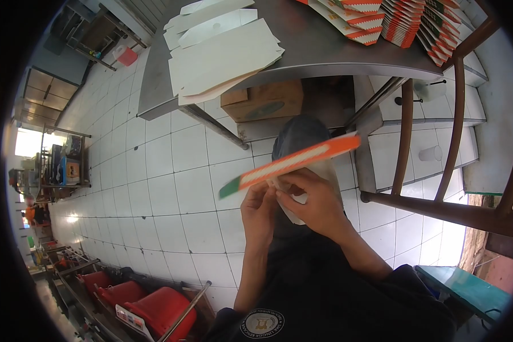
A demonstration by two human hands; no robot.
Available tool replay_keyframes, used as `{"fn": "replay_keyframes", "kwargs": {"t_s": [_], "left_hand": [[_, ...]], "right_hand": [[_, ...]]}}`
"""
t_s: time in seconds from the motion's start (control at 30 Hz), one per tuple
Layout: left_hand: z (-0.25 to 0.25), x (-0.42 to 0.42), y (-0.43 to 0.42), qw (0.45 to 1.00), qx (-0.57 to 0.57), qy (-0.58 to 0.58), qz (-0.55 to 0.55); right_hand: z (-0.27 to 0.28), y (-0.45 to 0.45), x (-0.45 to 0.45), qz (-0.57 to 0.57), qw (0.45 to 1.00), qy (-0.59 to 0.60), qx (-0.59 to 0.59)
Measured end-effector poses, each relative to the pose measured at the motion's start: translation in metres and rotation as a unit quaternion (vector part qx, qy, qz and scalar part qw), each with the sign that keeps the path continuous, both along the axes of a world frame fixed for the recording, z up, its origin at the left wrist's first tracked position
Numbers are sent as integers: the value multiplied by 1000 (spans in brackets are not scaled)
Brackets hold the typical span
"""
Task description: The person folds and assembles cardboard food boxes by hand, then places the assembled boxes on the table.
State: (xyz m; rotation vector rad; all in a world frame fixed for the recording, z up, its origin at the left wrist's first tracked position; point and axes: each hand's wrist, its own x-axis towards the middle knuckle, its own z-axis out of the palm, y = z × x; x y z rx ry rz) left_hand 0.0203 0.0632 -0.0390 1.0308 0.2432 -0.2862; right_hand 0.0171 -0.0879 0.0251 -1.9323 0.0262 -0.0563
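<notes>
White tiled floor spreads below and around the fingers. Grey metal table sits beyond the fingertips, dark-topped. Brown rail frame stands right of the fingers; red chairs are well off to their left, on the person's near side. Cardboard box is under the table, past the fingers. On the tabletop: pale card sheets, overlapping, ahead and left of the fingers; orange-patterned card pieces, bunched ahead and right. Clear cup on a tiled step, right of the fingers.

Carton piece, orange, white and green, is in both hands, seen nearly edge-on and tilted, orange end higher, lying just past the fingertips. Left hand: thumb and fingers closed, pinching its near edge. Right hand: fingers curled, thumb pressing in, same edge, fingertips close beside the left ones.
</notes>
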Motion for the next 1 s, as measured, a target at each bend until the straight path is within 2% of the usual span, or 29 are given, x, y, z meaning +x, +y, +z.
{"fn": "replay_keyframes", "kwargs": {"t_s": [0.07,0.23,0.47,0.57,0.67,0.77,0.93,0.97,1.0], "left_hand": [[0,0,2,1000,11,-9,-8],[17,0,-7,983,168,-71,24],[19,-4,-24,958,256,-122,45],[16,-8,-27,900,370,-223,56],[32,-16,-31,802,507,-309,71],[34,-35,-30,835,453,-311,15],[73,-46,-38,917,339,-126,-169],[78,-45,-38,924,311,-87,-203],[80,-46,-40,906,347,-136,-199]], "right_hand": [[-1,-1,-1,-1,1000,4,27],[-25,-6,-6,-27,993,20,116],[-28,-14,-1,5,966,147,214],[-32,-17,-1,26,954,160,253],[-33,-17,-2,23,939,162,301],[-32,-14,-5,-16,929,119,351],[-30,-17,-9,-71,910,44,405],[-30,-17,-10,-87,913,36,397],[-30,-17,-13,-104,915,28,389]]}}
